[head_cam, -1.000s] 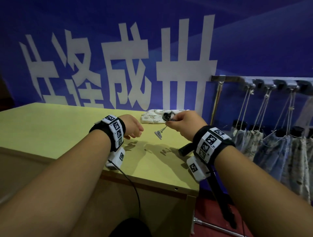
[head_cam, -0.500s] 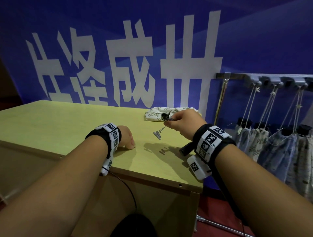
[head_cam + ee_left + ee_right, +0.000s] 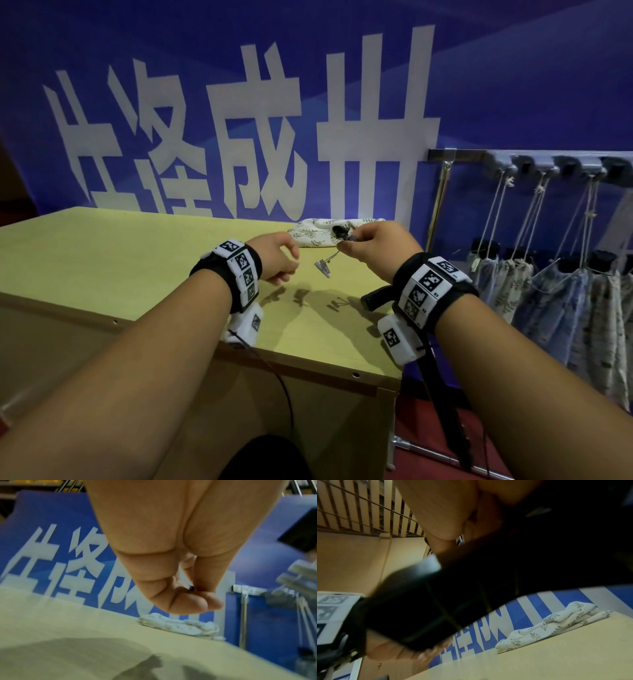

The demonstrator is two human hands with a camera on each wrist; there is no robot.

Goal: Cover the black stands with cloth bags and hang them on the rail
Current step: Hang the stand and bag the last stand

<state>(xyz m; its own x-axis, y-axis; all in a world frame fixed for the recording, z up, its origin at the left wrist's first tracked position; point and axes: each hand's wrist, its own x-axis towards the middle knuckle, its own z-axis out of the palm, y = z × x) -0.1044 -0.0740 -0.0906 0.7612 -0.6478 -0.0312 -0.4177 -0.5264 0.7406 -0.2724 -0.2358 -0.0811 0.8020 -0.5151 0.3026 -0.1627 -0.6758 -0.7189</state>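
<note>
My right hand (image 3: 371,244) grips the upper end of a black stand (image 3: 442,394) above the table's right edge. The stand's long body slants down past my wrist toward the floor and fills the right wrist view (image 3: 423,601). A small black knob (image 3: 340,233) and a silver clip (image 3: 323,267) on a thin stalk stick out left of the fist. My left hand (image 3: 279,256) hovers just left of the clip, its fingers (image 3: 187,603) loosely curled and drawn together, touching nothing. A leaf-printed cloth bag (image 3: 315,233) lies crumpled on the table behind both hands.
The yellow table (image 3: 102,260) stretches left. At the right a metal rail (image 3: 459,155) with grey hooks carries several bagged stands (image 3: 561,301) on strings. A blue banner wall stands behind. A cable (image 3: 284,394) drops from my left wrist over the table's front edge.
My left hand, resting on the table half a second ago, has lifted and moved right toward the clip. The right hand has kept its grip and place.
</note>
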